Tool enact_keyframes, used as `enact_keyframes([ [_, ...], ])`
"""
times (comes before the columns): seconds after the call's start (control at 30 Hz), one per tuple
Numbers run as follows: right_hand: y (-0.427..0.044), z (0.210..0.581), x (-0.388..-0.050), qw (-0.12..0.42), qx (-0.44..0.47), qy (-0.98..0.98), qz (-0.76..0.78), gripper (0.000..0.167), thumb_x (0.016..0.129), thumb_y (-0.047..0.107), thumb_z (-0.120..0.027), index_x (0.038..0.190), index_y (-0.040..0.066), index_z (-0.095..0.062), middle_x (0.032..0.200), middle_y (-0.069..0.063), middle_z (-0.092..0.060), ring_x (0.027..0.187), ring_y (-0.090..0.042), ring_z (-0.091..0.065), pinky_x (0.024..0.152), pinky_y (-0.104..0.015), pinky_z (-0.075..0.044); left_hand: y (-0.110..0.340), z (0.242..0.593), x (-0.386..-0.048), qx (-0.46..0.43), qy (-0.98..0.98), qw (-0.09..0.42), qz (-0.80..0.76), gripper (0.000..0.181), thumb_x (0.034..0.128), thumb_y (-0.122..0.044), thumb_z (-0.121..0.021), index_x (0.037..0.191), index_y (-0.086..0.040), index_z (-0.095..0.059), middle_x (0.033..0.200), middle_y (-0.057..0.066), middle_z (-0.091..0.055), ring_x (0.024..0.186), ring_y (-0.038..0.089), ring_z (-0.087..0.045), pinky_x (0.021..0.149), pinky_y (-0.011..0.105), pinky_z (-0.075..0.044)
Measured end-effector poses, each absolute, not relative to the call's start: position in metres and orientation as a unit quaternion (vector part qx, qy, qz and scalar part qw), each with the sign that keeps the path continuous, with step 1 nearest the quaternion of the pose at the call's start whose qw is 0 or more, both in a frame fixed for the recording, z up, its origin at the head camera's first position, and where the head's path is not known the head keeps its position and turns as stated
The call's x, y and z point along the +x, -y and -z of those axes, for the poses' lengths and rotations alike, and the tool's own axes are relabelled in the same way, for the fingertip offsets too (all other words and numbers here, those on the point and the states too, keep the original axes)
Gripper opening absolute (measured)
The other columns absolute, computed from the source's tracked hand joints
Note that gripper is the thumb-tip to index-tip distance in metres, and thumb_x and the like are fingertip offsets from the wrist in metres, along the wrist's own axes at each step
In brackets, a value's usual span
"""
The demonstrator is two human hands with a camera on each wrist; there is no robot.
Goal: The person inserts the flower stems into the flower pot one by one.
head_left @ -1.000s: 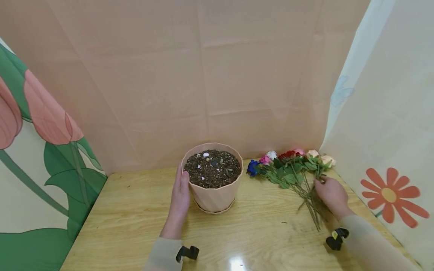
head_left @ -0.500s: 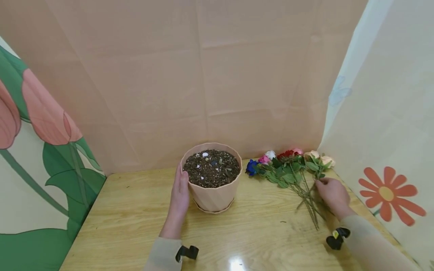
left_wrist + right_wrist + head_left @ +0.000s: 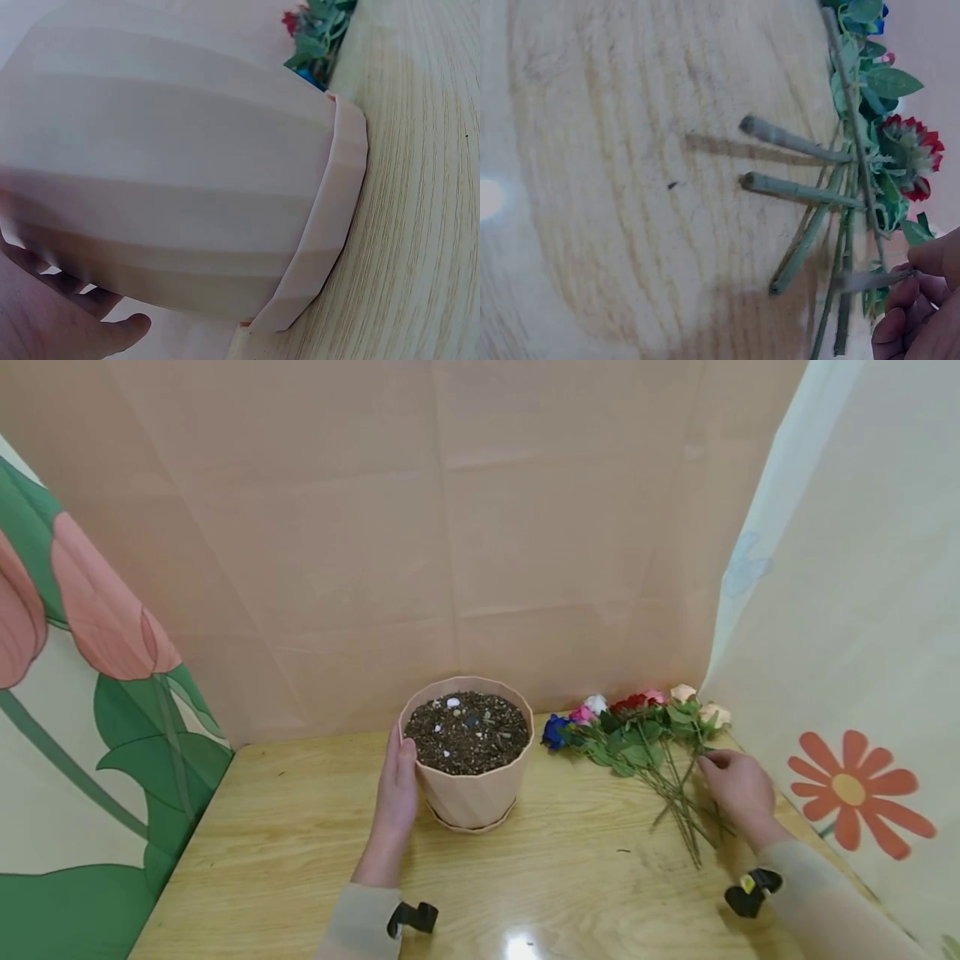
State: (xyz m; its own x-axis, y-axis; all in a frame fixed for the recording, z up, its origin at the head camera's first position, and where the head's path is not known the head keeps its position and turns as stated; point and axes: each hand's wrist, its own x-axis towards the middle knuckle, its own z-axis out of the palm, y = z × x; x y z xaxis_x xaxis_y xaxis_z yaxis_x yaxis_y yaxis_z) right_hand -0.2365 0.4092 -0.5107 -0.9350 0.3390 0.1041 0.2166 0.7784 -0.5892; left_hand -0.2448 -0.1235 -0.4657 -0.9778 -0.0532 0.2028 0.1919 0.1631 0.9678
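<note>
A peach ribbed flowerpot [image 3: 471,797] full of dark soil [image 3: 468,743] with pale pebbles stands on its saucer [image 3: 480,830]. My left hand [image 3: 397,789] rests against the pot's left side, fingers fairly straight; in the left wrist view its thumb is apart from the wall. To the right lies a pile of roses in blue, pink, white, red and cream. My right hand [image 3: 738,789] pinches a rose stem [image 3: 874,281] between thumb and finger, just below a cream rose [image 3: 715,717]. Which bloom that stem carries is hard to tell.
Pot and flowers share a wooden table [image 3: 300,843] backed by a pinkish-brown sheet [image 3: 337,568]. Flower-printed sheets close in the left and right sides. Other rose stems [image 3: 802,191] cross beside my right hand, their cut ends pointing toward me.
My right hand has lifted slightly with its pinched stem, and the cream roses have shifted a little left and up. My left hand stays on the pot.
</note>
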Motion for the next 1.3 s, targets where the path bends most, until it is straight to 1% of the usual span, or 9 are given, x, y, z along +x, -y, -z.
enact_keyframes([
  [0.13,-0.405,0.503,-0.236,0.110,-0.158,0.931,-0.310,0.056,0.117,0.040,-0.052,0.145,-0.007,-0.064,0.134,-0.034,-0.068,0.104,-0.046,-0.070,0.069,-0.049,-0.056,0.124,0.465,-0.245,-0.048,0.755,0.097,0.647,0.066,0.1208,-0.049,-0.029,0.180,-0.024,-0.013,0.184,0.009,-0.014,0.168,0.037,-0.015,0.135,0.060,-0.012],
  [0.27,-0.402,0.494,-0.237,0.129,-0.164,0.924,-0.319,0.057,0.116,0.043,-0.053,0.145,-0.004,-0.066,0.134,-0.031,-0.068,0.105,-0.045,-0.069,0.067,-0.043,-0.053,0.123,0.465,-0.244,-0.046,0.750,0.099,0.652,0.067,0.1207,-0.049,-0.031,0.180,-0.023,-0.014,0.184,0.009,-0.015,0.167,0.037,-0.016,0.135,0.059,-0.012],
  [0.43,-0.394,0.478,-0.234,0.165,-0.145,0.918,-0.331,0.058,0.115,0.046,-0.054,0.143,-0.002,-0.068,0.135,-0.030,-0.068,0.106,-0.046,-0.069,0.067,-0.040,-0.052,0.121,0.463,-0.246,-0.055,0.748,0.106,0.652,0.068,0.1206,-0.049,-0.033,0.179,-0.020,-0.015,0.183,0.012,-0.016,0.167,0.038,-0.017,0.135,0.059,-0.013],
  [0.53,-0.389,0.467,-0.233,0.178,-0.134,0.914,-0.340,0.059,0.115,0.048,-0.054,0.144,-0.002,-0.068,0.136,-0.030,-0.068,0.108,-0.046,-0.068,0.068,-0.039,-0.051,0.120,0.462,-0.246,-0.055,0.749,0.109,0.651,0.067,0.1207,-0.048,-0.033,0.179,-0.021,-0.016,0.183,0.013,-0.017,0.167,0.039,-0.017,0.135,0.059,-0.013],
  [0.63,-0.381,0.455,-0.231,0.184,-0.126,0.908,-0.354,0.060,0.114,0.050,-0.055,0.145,0.000,-0.068,0.134,-0.028,-0.069,0.104,-0.039,-0.070,0.066,-0.036,-0.053,0.120,0.464,-0.246,-0.050,0.751,0.108,0.650,0.066,0.1208,-0.048,-0.032,0.180,-0.023,-0.015,0.183,0.012,-0.017,0.167,0.039,-0.018,0.135,0.060,-0.013],
  [0.83,-0.360,0.427,-0.227,0.206,-0.101,0.894,-0.385,0.058,0.112,0.052,-0.059,0.144,0.005,-0.072,0.123,-0.020,-0.075,0.084,-0.008,-0.069,0.062,-0.024,-0.056,0.121,0.464,-0.245,-0.041,0.756,0.105,0.645,0.066,0.1207,-0.050,-0.031,0.180,-0.025,-0.014,0.183,0.011,-0.016,0.167,0.039,-0.017,0.134,0.061,-0.013],
  [0.9,-0.353,0.419,-0.226,0.211,-0.091,0.889,-0.395,0.056,0.112,0.051,-0.061,0.142,0.005,-0.073,0.121,-0.020,-0.076,0.081,-0.003,-0.068,0.062,-0.022,-0.055,0.121,0.464,-0.245,-0.040,0.757,0.106,0.644,0.066,0.1208,-0.050,-0.031,0.180,-0.025,-0.015,0.183,0.011,-0.016,0.167,0.040,-0.017,0.134,0.062,-0.013],
  [1.03,-0.341,0.404,-0.224,0.218,-0.072,0.884,-0.407,0.054,0.111,0.050,-0.063,0.140,0.005,-0.074,0.119,-0.018,-0.077,0.081,0.001,-0.068,0.062,-0.021,-0.055,0.122,0.464,-0.245,-0.040,0.756,0.108,0.644,0.066,0.1205,-0.050,-0.031,0.180,-0.026,-0.016,0.183,0.010,-0.017,0.167,0.039,-0.018,0.134,0.061,-0.014],
  [1.3,-0.314,0.374,-0.218,0.220,-0.053,0.870,-0.438,0.057,0.110,0.053,-0.065,0.142,0.007,-0.074,0.111,0.000,-0.077,0.087,-0.002,-0.069,0.064,-0.020,-0.056,0.120,0.466,-0.246,-0.041,0.754,0.115,0.645,0.069,0.1197,-0.053,-0.033,0.179,-0.022,-0.017,0.183,0.013,-0.019,0.166,0.039,-0.019,0.135,0.059,-0.014],
])
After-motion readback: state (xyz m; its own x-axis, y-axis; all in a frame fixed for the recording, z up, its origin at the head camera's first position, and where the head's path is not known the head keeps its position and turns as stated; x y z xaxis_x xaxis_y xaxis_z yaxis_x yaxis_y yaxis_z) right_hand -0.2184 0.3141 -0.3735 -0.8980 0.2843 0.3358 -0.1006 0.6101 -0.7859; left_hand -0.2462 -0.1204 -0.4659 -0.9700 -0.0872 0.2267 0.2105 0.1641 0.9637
